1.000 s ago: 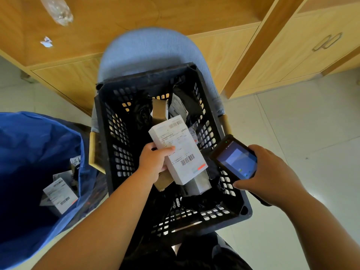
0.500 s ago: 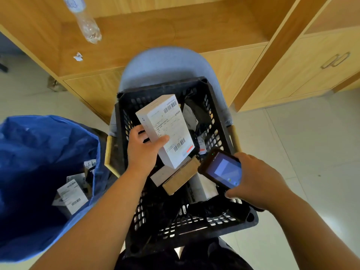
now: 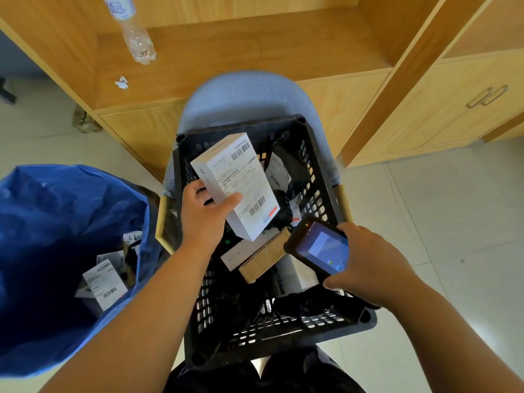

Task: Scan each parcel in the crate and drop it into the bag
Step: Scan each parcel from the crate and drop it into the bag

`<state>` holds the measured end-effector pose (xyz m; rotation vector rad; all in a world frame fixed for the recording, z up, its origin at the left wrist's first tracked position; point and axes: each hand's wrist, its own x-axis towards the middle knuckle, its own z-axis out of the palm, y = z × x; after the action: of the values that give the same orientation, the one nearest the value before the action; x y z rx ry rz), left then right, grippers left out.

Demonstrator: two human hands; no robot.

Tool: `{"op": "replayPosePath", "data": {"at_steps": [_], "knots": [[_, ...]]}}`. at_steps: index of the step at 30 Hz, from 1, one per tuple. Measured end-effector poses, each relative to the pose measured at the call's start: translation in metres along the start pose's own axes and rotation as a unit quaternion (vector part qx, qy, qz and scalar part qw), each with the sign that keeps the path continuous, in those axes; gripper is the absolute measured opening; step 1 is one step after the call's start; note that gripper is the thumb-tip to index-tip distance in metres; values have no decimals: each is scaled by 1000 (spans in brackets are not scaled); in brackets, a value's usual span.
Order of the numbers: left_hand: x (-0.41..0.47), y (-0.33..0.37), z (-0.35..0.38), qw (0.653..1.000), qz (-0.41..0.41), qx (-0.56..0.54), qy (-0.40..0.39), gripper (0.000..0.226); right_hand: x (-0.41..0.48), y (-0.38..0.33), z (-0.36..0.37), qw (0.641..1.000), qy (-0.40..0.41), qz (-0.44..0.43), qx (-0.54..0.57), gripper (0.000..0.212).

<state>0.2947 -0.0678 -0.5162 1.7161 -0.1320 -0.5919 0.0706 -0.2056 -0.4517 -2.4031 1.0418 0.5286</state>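
Observation:
My left hand (image 3: 202,215) grips a white parcel box (image 3: 236,184) with a barcoded label, holding it tilted above the black plastic crate (image 3: 283,330). To its right my right hand (image 3: 365,262) holds a black handheld scanner (image 3: 319,245), screen lit, its top end close to the box's lower corner. Inside the crate lie a cardboard box (image 3: 263,260), a white box (image 3: 241,251) and dark bagged parcels (image 3: 289,171). The blue bag (image 3: 51,222) stands open at the left with labelled parcels (image 3: 103,282) inside.
The crate sits on a blue-grey chair (image 3: 246,95) with wooden arms. Behind it runs a wooden cabinet (image 3: 425,109) with a low shelf that carries a clear plastic bottle (image 3: 133,32). Pale tiled floor (image 3: 453,222) spreads to the right.
My left hand has lifted the white box up out of the crate and turned its label toward the scanner. The right hand with the scanner has moved in close to the box.

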Motion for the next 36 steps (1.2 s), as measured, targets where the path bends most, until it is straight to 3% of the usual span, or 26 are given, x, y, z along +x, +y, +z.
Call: {"op": "replayPosePath", "data": {"at_steps": [5, 10, 14, 19, 30, 36], "knots": [[1, 0, -12, 999, -33, 11, -10, 57, 1, -6, 1, 1000, 19, -7, 1, 80], [-10, -7, -47, 996, -84, 23, -8, 42, 15, -31, 1, 999, 11, -34, -29, 84], [-18, -21, -98, 990, -137, -15, 29, 40, 30, -67, 7, 996, -12, -79, -50, 90], [-32, -44, -171, 981, -167, -13, 97, 18, 45, -129, 22, 983, -60, -147, -94, 99], [-4, -117, -351, 942, -246, 63, 221, 38, 69, -305, 81, 962, -104, -196, -157, 86], [61, -178, -424, 918, -287, 175, 208, 48, 96, -396, 124, 954, -123, -191, -196, 67]]}}
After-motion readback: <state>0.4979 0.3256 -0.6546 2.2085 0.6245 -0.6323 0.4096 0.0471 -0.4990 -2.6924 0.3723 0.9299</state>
